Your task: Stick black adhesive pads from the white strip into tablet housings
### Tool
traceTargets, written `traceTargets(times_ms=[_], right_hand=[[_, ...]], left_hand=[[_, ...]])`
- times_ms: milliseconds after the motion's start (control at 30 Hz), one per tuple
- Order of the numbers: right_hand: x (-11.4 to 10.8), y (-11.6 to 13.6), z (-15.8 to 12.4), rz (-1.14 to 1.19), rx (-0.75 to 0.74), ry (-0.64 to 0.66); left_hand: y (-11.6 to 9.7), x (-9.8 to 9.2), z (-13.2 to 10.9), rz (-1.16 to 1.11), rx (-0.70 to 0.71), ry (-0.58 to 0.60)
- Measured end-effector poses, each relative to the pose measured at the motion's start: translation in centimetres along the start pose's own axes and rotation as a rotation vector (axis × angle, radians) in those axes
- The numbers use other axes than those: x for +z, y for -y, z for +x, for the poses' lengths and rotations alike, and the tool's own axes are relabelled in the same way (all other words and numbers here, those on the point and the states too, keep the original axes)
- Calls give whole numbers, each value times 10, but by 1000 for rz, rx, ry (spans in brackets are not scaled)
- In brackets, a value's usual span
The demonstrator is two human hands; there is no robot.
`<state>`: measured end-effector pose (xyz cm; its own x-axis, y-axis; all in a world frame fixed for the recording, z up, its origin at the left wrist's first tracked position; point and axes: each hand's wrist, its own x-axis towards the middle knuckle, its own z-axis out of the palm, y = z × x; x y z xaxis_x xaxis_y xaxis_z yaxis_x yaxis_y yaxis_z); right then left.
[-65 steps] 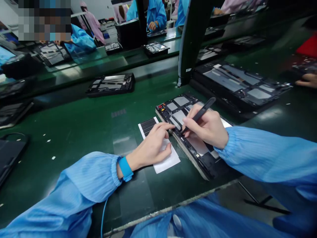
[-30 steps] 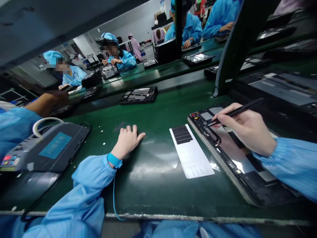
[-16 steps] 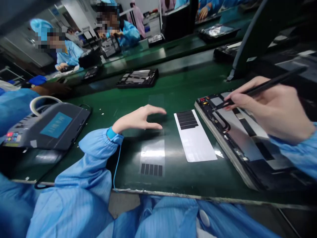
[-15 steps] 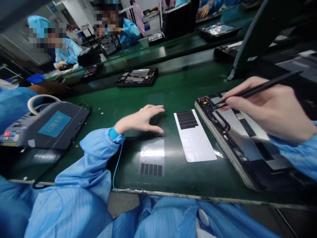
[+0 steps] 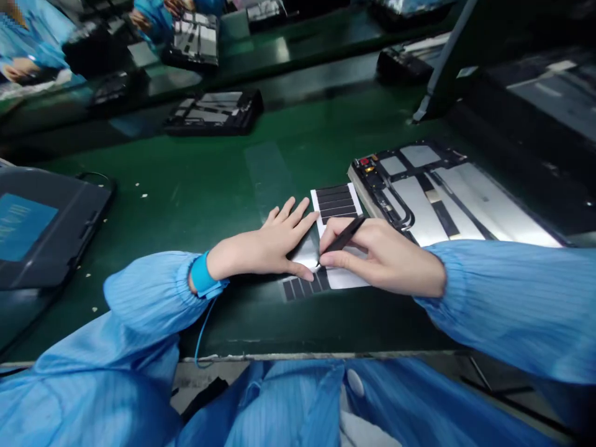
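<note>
Right hand (image 5: 382, 257) pinched narrow on black tweezers (image 5: 343, 239), tips down on a white backing sheet (image 5: 344, 276) just beside the left thumb. Left hand (image 5: 267, 245) open wide, palm down, fingers spread, index fingertip (image 5: 315, 215) at the sheet's left edge. Sheet lies center frame on the green worktop (image 5: 186, 186), black strips (image 5: 335, 203) on its upper end, more black strips (image 5: 302, 288) below the left hand, partly covered. Open tablet frame (image 5: 367, 177) with silver panels just right of the sheet. Blue wrist strap (image 5: 202, 276) on left wrist, blue cord (image 5: 201, 335) hanging down. Dark tablet case (image 5: 46, 230) at left edge, another tablet frame (image 5: 214, 112) upper center.
</note>
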<state>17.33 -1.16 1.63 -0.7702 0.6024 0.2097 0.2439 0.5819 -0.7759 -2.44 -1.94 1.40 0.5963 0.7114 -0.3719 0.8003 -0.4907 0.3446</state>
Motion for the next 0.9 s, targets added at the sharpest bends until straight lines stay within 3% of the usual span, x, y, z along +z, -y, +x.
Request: traceTargets(times_ms=[167, 467, 600, 700, 800, 900], right_hand=[[2, -4, 0, 42, 115, 7], [4, -7, 0, 100, 175, -14], [3, -3, 3, 261, 203, -47], [-16, 13, 2, 333, 169, -168], [-50, 26, -7, 204, 148, -295], [-76, 16, -19, 60, 216, -345]], left_hand=[[-1, 1, 6, 4, -37, 42], [-1, 1, 6, 38, -31, 26], [2, 3, 8, 55, -27, 23], [0, 1, 4, 77, -33, 39], [-12, -5, -3, 66, 33, 10], [-28, -10, -4, 11, 135, -190]])
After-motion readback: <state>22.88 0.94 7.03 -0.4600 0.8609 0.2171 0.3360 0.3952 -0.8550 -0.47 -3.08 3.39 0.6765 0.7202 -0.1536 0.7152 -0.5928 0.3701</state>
